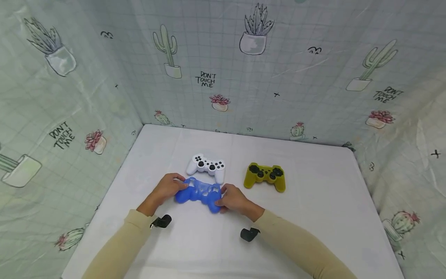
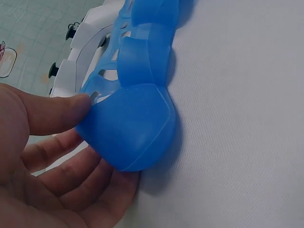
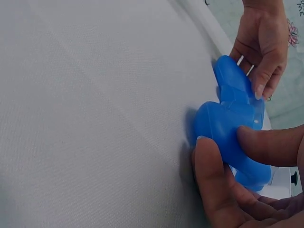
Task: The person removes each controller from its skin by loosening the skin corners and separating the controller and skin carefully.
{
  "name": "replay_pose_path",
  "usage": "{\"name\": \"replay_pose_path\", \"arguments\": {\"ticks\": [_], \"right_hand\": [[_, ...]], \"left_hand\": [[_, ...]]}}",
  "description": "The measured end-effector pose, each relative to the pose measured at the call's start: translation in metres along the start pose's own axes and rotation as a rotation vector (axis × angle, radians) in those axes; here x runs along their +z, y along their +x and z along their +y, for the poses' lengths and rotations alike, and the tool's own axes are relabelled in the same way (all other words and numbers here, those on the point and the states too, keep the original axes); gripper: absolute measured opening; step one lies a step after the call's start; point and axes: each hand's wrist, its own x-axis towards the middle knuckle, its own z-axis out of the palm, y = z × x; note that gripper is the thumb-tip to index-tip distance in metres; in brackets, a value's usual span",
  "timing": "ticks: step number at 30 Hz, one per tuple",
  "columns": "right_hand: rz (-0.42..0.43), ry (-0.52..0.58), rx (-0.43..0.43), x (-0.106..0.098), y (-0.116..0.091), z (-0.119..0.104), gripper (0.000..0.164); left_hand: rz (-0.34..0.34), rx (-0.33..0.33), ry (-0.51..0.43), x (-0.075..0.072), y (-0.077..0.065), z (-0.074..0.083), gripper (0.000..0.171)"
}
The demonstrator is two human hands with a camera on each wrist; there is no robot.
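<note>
Both hands hold a blue silicone controller cover (image 1: 200,191), one at each end. My left hand (image 1: 169,187) pinches its left grip, with the thumb on top and the fingers underneath, as the left wrist view shows. At the other end my right hand (image 1: 234,198) grips the right handle between thumb and fingers. Cut-out holes show in the cover's upper face. Just behind it lies a white game controller (image 1: 208,166), face up with black sticks and buttons. The cover overlaps its lower edge in the head view.
To the right a game controller in a yellow-green cover (image 1: 265,176) lies on the white table (image 1: 324,201). A curtain printed with cacti (image 1: 223,46) hangs around the back and sides. Each wrist carries a small black camera mount (image 1: 249,234).
</note>
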Motion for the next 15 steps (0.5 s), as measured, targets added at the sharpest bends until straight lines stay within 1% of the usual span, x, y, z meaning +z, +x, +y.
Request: {"name": "replay_pose_path", "arguments": {"ticks": [3,7,10,12,15], "right_hand": [[0.003,-0.009,-0.002,0.0004,0.0016,-0.0001,0.047],[0.009,-0.029,-0.009,0.0004,0.004,0.0,0.046],[0.01,-0.047,-0.014,-0.0008,0.0051,-0.0001,0.046],[0.013,-0.067,-0.023,-0.0022,0.0048,-0.0004,0.046],[0.037,-0.126,-0.055,-0.005,0.0035,-0.0012,0.045]], "left_hand": [[0.003,-0.03,0.027,0.0005,-0.0006,0.002,0.041],[0.01,-0.04,0.058,0.0023,0.0009,0.0039,0.041],[0.029,-0.045,0.088,0.0039,0.0026,0.0048,0.04],[0.046,-0.042,0.137,0.0051,0.0033,0.0047,0.038],[0.074,-0.018,0.239,0.0075,0.0027,0.0043,0.037]]}}
